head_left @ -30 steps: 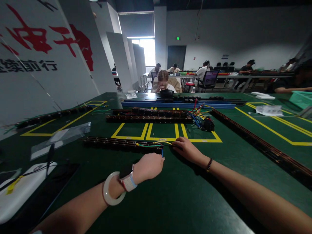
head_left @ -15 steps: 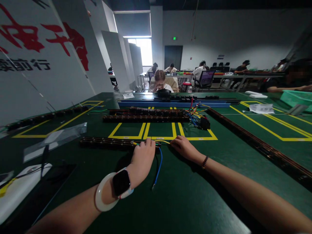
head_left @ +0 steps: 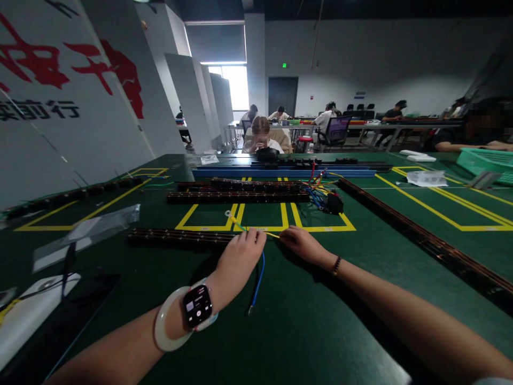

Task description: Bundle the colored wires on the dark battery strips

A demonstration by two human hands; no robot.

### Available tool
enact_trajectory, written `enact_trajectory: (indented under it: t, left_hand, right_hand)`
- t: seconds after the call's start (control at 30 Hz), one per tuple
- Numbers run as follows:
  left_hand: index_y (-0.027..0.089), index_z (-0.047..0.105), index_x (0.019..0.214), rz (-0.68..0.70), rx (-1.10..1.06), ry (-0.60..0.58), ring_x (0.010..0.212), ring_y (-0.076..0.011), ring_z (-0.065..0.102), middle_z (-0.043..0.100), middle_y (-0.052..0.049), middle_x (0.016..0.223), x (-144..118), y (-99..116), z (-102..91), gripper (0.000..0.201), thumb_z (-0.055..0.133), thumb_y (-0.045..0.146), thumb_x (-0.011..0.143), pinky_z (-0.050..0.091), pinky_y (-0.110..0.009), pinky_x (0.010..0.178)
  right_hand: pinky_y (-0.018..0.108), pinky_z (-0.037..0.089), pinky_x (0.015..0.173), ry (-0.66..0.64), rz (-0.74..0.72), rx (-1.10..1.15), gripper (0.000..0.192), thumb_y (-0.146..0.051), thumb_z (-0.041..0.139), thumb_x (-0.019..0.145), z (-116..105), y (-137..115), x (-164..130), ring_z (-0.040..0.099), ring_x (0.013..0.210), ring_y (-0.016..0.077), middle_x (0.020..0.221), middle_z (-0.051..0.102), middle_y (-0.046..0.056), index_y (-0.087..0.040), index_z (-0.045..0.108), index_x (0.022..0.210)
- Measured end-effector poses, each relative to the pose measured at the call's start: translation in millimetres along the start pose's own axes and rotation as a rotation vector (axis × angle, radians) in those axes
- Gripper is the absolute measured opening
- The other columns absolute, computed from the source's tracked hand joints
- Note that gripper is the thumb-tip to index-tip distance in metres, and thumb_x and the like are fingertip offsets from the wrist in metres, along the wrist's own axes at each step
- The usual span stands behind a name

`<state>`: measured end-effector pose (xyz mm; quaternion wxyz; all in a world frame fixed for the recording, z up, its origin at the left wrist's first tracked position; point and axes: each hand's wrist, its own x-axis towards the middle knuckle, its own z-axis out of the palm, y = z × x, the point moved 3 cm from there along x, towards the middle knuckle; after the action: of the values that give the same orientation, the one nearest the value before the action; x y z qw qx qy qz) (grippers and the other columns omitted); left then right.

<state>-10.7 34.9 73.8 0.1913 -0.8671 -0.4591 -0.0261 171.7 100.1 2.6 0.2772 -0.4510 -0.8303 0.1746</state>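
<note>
Reference landmark: the black bar [head_left: 180, 235] lying nearest you. Your left hand [head_left: 238, 259] is resting over the bar's right end with its fingers drawn together, and it appears to be pinching the green lead [head_left: 239, 225]; the palm is hiding the exact grip. The lead's ring terminal [head_left: 228, 213] is showing past the far edge of the bar, whether raised or lying flat you are leaving unrecorded, as it cannot be told. Your right hand [head_left: 300, 240] is sitting just off the bar's right end, narrow, fingertips closing on the yellow wire [head_left: 272, 235]. That wire is running between your two hands; whether it is joining the green lead under your left fingers cannot be seen. The blue wire [head_left: 259, 280] is trailing loose from the bar's right end towards you. The stacked bars [head_left: 236, 198] are lying beyond the bar, with a wire bundle [head_left: 316, 195] at their right end; a plastic bag [head_left: 100, 222] is lying to the bar's left. Judgement: you are in a wire-handling step at the bar's end, and the next move is probably calling for a steady right-hand hold while the left is guiding the ring terminal, with the blue wire staying clear
</note>
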Motion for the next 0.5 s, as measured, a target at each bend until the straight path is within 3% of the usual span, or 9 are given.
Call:
enact_trajectory:
  t: [0.1, 0.2, 0.37, 0.43, 0.5]
  left_hand:
    - [0.012, 0.050, 0.121, 0.223, -0.118, 0.047, 0.115, -0.0268, 0.054, 0.054, -0.017, 0.124, -4, 12, 1.3, 0.040, 0.032, 0.001, 0.087, 0.043, -0.046, 0.096]
    - [0.011, 0.051, 0.121, 0.386, -0.313, 0.026, 0.127, -0.0295, 0.044, 0.053, -0.019, 0.128, -9, 24, 5.9, 0.037, 0.035, 0.005, 0.088, 0.036, -0.049, 0.103]
    - [0.015, 0.056, 0.116, 0.453, -0.635, 0.038, 0.137, -0.0274, 0.030, 0.051, -0.015, 0.134, -17, 34, 6.1, 0.035, 0.038, 0.008, 0.088, 0.025, -0.050, 0.110]
    - [0.014, 0.057, 0.114, 0.467, -0.644, 0.033, 0.132, -0.0287, 0.037, 0.053, -0.017, 0.130, -20, 37, 2.4, 0.032, 0.038, 0.011, 0.088, 0.028, -0.050, 0.108]
    - [0.012, 0.059, 0.107, 0.408, -0.595, -0.013, 0.114, -0.0291, 0.053, 0.061, -0.018, 0.115, -22, 37, -1.0, 0.029, 0.036, 0.015, 0.089, 0.038, -0.048, 0.098]
  right_hand:
    - [0.028, 0.045, 0.074, -0.125, 0.059, 0.117, 0.022, -0.028, 0.052, 0.090, -1, 1, 3, 0.060, 0.081, 0.0174, 0.094, 0.066, 0.009, -0.013, 0.067, 0.096]
    - [0.027, 0.044, 0.069, -0.282, 0.130, 0.243, 0.031, -0.037, 0.049, 0.091, -4, 0, 5, 0.060, 0.076, 0.0162, 0.090, 0.068, 0.007, -0.012, 0.068, 0.096]
    - [0.024, 0.042, 0.064, -0.410, 0.242, 0.358, 0.042, -0.046, 0.047, 0.090, -11, -5, 1, 0.056, 0.070, 0.0133, 0.085, 0.067, 0.005, -0.011, 0.068, 0.100]
    - [0.023, 0.040, 0.061, -0.439, 0.264, 0.353, 0.045, -0.051, 0.048, 0.088, -12, -9, -1, 0.054, 0.067, 0.0119, 0.083, 0.066, 0.004, -0.012, 0.069, 0.097]
    - [0.022, 0.036, 0.054, -0.476, 0.304, 0.316, 0.046, -0.054, 0.052, 0.085, -13, -12, -3, 0.050, 0.060, 0.0102, 0.075, 0.064, 0.002, -0.012, 0.069, 0.092]
